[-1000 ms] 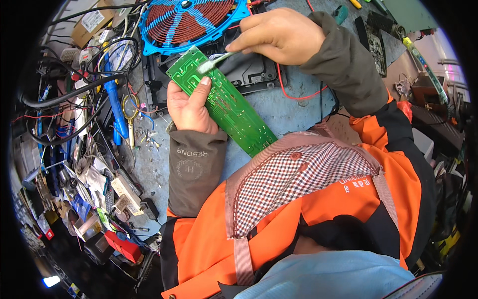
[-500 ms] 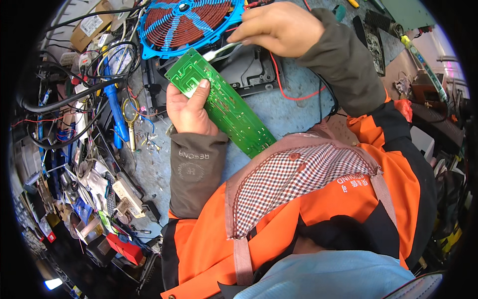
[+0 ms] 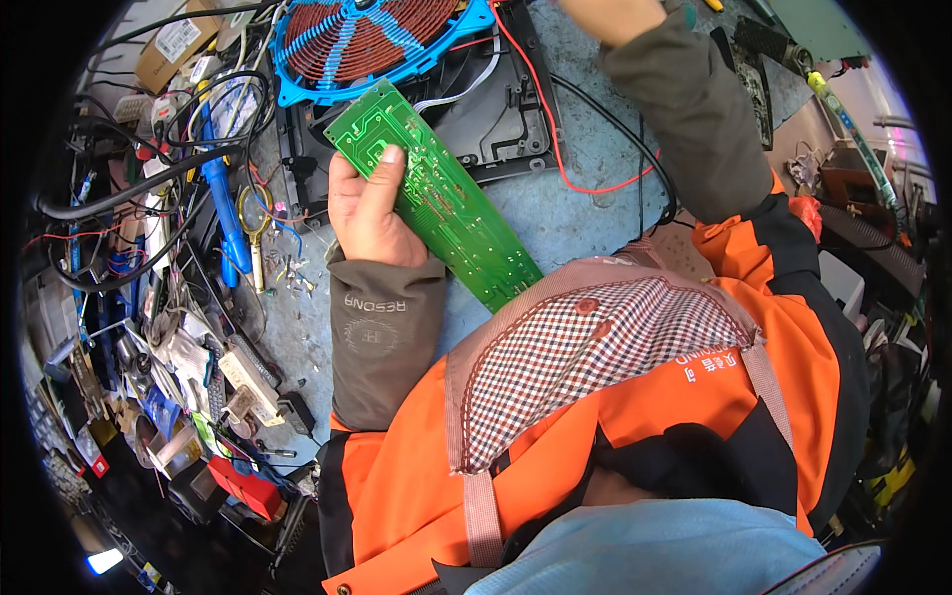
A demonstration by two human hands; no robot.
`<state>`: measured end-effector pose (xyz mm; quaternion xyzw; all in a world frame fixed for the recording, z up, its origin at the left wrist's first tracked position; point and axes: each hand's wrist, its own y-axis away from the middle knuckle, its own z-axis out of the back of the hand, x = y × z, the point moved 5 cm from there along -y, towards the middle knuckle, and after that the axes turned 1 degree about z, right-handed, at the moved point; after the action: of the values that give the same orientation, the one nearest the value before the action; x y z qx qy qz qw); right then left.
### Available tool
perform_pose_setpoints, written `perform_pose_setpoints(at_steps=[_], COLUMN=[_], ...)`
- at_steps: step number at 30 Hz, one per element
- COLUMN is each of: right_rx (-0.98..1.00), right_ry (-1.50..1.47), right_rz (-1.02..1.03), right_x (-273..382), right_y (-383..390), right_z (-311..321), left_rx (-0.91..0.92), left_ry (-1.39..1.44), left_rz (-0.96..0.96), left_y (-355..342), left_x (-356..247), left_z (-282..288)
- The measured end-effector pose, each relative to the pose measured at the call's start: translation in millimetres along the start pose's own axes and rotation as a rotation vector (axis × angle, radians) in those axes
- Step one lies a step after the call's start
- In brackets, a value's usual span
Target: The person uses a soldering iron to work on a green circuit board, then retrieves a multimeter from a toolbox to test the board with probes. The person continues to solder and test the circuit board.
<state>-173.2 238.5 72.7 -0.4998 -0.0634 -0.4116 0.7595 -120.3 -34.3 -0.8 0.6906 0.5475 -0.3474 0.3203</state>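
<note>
My left hand point(image 3: 382, 203) grips a long green circuit board point(image 3: 446, 213) near its upper end, thumb across the soldered face. The board slants down toward my apron point(image 3: 595, 347). Behind it lie a black plastic housing point(image 3: 511, 129) and a blue fan-like frame with a reddish-brown wire coil point(image 3: 367, 40). My right hand point(image 3: 615, 15) is at the top edge, right of that coil; its fingers are out of the picture, so what it holds, if anything, is hidden. A red wire point(image 3: 595, 188) curves over the blue-grey work surface point(image 3: 545, 228) beside the board.
The left side is crowded with cables, a blue tool point(image 3: 228, 218), a magnifier point(image 3: 255, 213), a power strip point(image 3: 253, 387) and a red object point(image 3: 243, 481). A cardboard box point(image 3: 174, 55) sits at upper left. Several tools and dark parts lie at upper right, near a yellow-tipped bar point(image 3: 833, 109).
My right hand, earlier holding a white brush at the board's upper end, has moved up and right until its fingers left view. My left hand and the board have shifted slightly up and left.
</note>
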Motion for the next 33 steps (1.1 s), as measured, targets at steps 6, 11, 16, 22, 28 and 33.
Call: perform_pose_setpoints(at_steps=[6, 11, 16, 22, 28, 33], right_rx=[0.125, 0.544, 0.327, 0.208, 0.119, 0.233], right_ry=[0.566, 0.857, 0.67, 0.689, 0.435, 0.395], right_rz=[-0.471, -0.797, -0.609, -0.668, -0.701, -0.698], right_x=[-71.0, -81.2, -124.2, -132.6, -103.3, -115.3], right_y=[10.7, 21.7, 32.3, 28.4, 14.8, 23.0], right_z=[36.6, 54.5, 52.2, 65.3, 40.0, 23.5], left_rx=[0.082, 0.06, -0.003, 0.003, 0.0, -0.034], left_ry=[-0.009, -0.159, -0.351, -0.352, -0.336, -0.175], left_rz=[0.018, 0.071, 0.067, 0.076, 0.108, 0.076], left_y=[9.3, 19.2, 34.5, 33.3, 36.5, 25.1], left_x=[-4.1, -6.7, -11.0, -2.4, 3.3, 8.2], left_z=[0.2, 4.5, 2.8, 6.5, 10.9, 14.3])
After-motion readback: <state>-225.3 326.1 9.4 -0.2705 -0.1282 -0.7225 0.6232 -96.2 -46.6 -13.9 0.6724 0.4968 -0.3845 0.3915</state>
